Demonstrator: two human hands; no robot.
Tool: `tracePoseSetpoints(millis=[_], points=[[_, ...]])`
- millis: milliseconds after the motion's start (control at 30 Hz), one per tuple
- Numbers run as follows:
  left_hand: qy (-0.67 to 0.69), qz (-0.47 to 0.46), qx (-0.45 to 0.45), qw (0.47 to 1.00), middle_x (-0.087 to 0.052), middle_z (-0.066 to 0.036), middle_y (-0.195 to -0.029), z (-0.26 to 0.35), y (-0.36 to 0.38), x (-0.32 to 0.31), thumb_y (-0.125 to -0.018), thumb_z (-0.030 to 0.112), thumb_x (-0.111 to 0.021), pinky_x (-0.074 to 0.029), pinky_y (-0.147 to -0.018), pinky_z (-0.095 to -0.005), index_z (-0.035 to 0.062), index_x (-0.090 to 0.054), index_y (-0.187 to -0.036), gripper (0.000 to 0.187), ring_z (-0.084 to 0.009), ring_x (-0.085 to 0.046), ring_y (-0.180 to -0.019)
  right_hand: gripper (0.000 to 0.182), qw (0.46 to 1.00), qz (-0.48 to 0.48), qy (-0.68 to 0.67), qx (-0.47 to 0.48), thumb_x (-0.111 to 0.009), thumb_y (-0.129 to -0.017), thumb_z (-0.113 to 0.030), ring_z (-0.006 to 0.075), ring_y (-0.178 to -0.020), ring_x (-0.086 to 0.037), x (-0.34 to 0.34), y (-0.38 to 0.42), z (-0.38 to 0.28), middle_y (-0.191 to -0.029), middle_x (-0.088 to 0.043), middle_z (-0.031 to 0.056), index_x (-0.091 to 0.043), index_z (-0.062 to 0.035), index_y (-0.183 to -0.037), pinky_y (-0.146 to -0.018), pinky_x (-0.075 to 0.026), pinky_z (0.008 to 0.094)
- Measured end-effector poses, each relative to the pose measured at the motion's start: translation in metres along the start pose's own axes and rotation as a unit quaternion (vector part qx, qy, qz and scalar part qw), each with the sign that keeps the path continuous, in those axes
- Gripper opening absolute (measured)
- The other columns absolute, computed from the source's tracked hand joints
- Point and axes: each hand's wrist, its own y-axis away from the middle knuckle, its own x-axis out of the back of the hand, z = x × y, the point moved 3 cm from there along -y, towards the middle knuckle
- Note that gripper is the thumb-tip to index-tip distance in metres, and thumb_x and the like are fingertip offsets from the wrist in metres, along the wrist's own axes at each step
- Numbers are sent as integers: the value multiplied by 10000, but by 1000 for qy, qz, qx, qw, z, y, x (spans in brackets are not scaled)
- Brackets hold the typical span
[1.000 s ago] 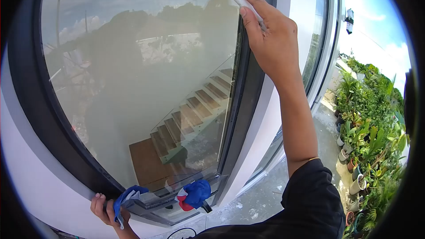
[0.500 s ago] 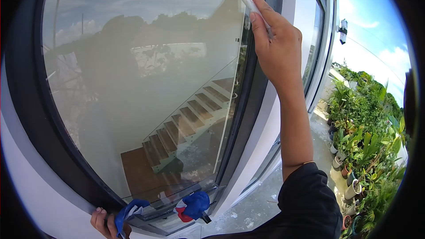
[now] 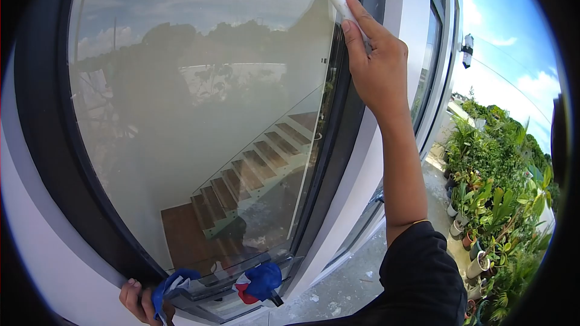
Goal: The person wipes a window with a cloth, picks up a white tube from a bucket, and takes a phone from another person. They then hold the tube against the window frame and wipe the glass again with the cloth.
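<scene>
My right hand (image 3: 380, 60) is closed on a white folded cloth (image 3: 345, 9), pressing it at the upper right edge of the window pane (image 3: 199, 121), where the glass meets the dark frame (image 3: 344, 108). At the lower left, my left hand (image 3: 138, 302) is closed around a blue and white cloth (image 3: 171, 287), beside the bottom of the frame. A blue, red and white fabric bundle (image 3: 261, 281) with a short black end sits near the frame's lower right corner. What lies under it cannot be made out.
Behind the glass, a wooden staircase (image 3: 241, 175) shows, mixed with reflections. White wall trim (image 3: 356, 163) borders the frame. Potted plants (image 3: 495, 205) line the right side of a concrete walkway (image 3: 338, 287). A wall lamp (image 3: 467, 51) sticks out at upper right.
The view has shifted slightly. My right hand and the white cloth sit a little lower along the frame edge. My left hand keeps hold of the blue and white cloth.
</scene>
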Motion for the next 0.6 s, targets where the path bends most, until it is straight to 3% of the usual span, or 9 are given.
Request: tracePoseSetpoints(millis=[200,300,333,433,533,600], points=[[12,-10,10,1000,-664,-194,-1077,-2,4,0,-967,248,-696,-562,-832,-494,26,-669,-890,237,-353,-656,-972,380,1000,1,15,-5,-645,-1024,-242,150,-828,-706,2,6,1,-1029,-782,173,-660,-179,-1399,-841,-540,325],[-39,-48,42,997,-587,-203,-1146,-21,44,0,-1031,265,-524,-505,-949,-539,-13,-583,-903,311,-399,-602,-1091,382,1000,13,1,20,-644,-1025,-250,138,-793,-681,-1,-3,2,-1013,-783,171,-659,-182,-1401,-824,-538,313],[-38,-48,40,997,-588,-203,-1143,-18,41,-1,-1032,265,-529,-506,-943,-537,-14,-582,-902,312,-396,-605,-1080,382,1000,14,2,20,-643,-1026,-252,134,-784,-673,0,-6,2,-1010,-784,170,-659,-184,-1401,-821,-537,310],[-30,-46,39,998,-589,-197,-1129,-11,32,-2,-1035,268,-542,-511,-926,-528,-17,-578,-901,316,-389,-611,-1049,368,1000,-19,-2,-5,-604,-1016,-198,376,-835,-706,5,0,-5,-1005,-736,223,-663,-81,-1359,-827,-540,394],[-22,-36,48,998,-588,-185,-1104,-10,32,-6,-1036,278,-551,-513,-911,-519,-13,-576,-898,323,-379,-612,-1025,373,995,-8,-95,13,-597,-1032,-220,312,-787,-710,1,16,4,-918,-738,193,-647,-85,-1377,-775,-540,373],[-17,-40,50,998,-585,-175,-1088,-11,30,-5,-1037,287,-557,-514,-904,-511,-7,-575,-895,328,-371,-611,-1015,396,986,-36,-146,-73,-589,-1047,-239,229,-739,-675,7,17,7,-884,-722,142,-612,-90,-1413,-730,-527,347]])
